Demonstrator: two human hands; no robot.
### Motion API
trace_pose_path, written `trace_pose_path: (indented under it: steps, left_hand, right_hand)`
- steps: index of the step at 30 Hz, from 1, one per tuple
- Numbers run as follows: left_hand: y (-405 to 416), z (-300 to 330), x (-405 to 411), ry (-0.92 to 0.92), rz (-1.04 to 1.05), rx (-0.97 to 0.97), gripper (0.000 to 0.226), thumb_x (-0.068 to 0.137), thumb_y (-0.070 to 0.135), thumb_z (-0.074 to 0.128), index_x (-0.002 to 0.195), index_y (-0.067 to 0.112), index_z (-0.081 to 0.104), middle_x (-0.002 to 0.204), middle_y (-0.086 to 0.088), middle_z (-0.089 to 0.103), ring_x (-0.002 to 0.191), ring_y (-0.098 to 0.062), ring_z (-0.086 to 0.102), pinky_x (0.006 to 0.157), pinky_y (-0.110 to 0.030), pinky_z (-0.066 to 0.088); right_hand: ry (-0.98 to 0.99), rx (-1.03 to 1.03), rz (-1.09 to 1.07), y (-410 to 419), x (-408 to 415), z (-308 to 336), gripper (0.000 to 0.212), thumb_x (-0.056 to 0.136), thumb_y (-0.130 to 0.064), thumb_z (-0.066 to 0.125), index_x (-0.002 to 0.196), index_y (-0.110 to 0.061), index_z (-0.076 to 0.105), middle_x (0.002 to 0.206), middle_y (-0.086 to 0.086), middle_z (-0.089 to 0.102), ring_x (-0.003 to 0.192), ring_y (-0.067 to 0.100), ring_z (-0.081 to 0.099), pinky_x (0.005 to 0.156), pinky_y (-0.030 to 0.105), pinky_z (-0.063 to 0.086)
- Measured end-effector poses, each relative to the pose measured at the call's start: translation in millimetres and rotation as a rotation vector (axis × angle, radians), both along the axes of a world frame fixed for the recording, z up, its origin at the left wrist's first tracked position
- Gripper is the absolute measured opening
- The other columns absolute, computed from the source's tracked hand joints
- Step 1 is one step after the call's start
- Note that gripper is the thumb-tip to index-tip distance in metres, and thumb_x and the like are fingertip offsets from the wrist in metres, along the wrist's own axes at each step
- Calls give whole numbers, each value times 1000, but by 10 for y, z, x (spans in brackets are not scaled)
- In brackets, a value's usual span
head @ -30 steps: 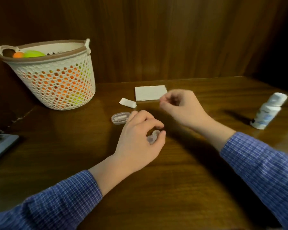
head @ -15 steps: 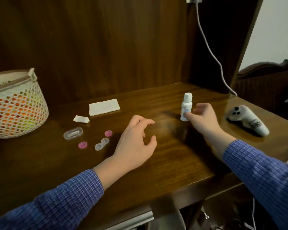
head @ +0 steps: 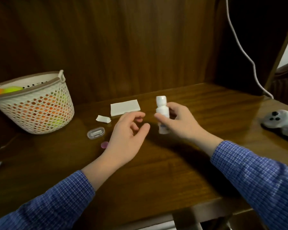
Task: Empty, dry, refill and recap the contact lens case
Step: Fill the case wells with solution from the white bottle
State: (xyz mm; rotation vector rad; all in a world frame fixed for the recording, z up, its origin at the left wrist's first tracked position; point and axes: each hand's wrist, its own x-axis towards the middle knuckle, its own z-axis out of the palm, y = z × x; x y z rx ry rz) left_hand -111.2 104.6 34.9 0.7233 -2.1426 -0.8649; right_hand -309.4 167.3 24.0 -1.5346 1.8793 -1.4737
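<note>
My right hand (head: 179, 123) holds a small white solution bottle (head: 162, 112) upright above the wooden desk, its cap on. My left hand (head: 126, 135) hovers just left of the bottle with fingers spread and nothing in it. It covers the spot where the clear lens case lay, so the case is hidden. One pink cap (head: 104, 144) peeks out at the left edge of my left hand. A folded white tissue (head: 125, 107) lies behind my hands, and a small crumpled white piece (head: 103, 119) sits to its left.
A clear oval plastic box (head: 96, 132) lies left of my left hand. A white mesh basket (head: 35, 103) with orange and green things stands at the far left. A white controller (head: 281, 121) rests at the right, and a white cable (head: 244, 52) hangs down the back panel.
My right hand reached the bottle at the right, lifted it and carried it left toward the middle. My left hand let go of the lens case and now hovers over it.
</note>
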Motion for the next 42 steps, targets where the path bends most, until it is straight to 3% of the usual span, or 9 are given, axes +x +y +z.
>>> trace_pose_path:
  steps: [6,10,13,16,20,28,35,38,42]
  left_hand:
    - [-296,129,414,130,115,130,26,106,26,50,130,33,58,106,19,61,88,14,60,65,-11,52]
    - [-365,38,654,132,113,95,26,105,27,47,127,36,59,101,27,63,89,-7,62,66,-16,55]
    - [-395,-45,753,134,68,79,37,94,44,46,126,33,61,103,21,65,89,-10,64,66,-16,56]
    - [-440,-134,764,72,40,76,43,97,52,41,132,35,59,111,27,65,104,0,63,76,-21,56]
    - [-411,-139,751,54,8,-67,35,102,47,39,131,39,58,107,24,65,102,-2,63,75,-12,49]
    - [-375,-159,749,30,26,-172,26,106,28,40,110,28,66,91,23,61,89,1,62,69,-7,44]
    - [-400,-175,776,23,7,-73,27,105,32,40,108,40,66,108,20,65,99,-7,66,79,-27,59]
    - [-406,-177,774,31,7,-22,28,103,35,40,106,43,66,105,20,67,93,-8,67,75,-30,60]
    - [-401,-173,772,58,5,40,31,102,38,40,105,39,71,90,11,68,76,-10,62,68,-43,56]
  right_hand:
    - [-88,8,395,-269,758,38,11,100,-33,61,107,-26,58,79,-10,70,67,9,69,58,29,58]
    - [-164,114,565,-395,953,14,4,103,-26,53,106,-26,56,70,-12,62,60,13,63,56,31,52]
    - [-172,128,562,-420,1034,-16,5,104,-28,55,101,-26,58,70,1,64,66,34,66,52,25,50]
    - [-156,128,570,-402,1034,-59,9,100,-37,61,100,-28,61,81,12,68,58,16,63,50,20,50]
    - [-84,150,600,-338,996,-77,16,92,-46,65,98,-31,62,73,-8,66,57,6,60,54,25,53]
    - [48,133,616,-310,972,-89,21,92,-20,76,93,-33,60,79,-1,64,57,7,56,52,28,50]
    - [49,161,609,-309,957,-79,16,93,-18,75,95,-24,60,76,4,66,53,13,59,50,35,52]
    - [54,174,598,-310,951,-69,15,92,-16,75,94,-21,61,72,-1,64,50,8,57,48,27,49]
    - [27,199,606,-310,939,-54,15,92,-12,74,100,-12,60,78,19,68,51,17,59,48,34,50]
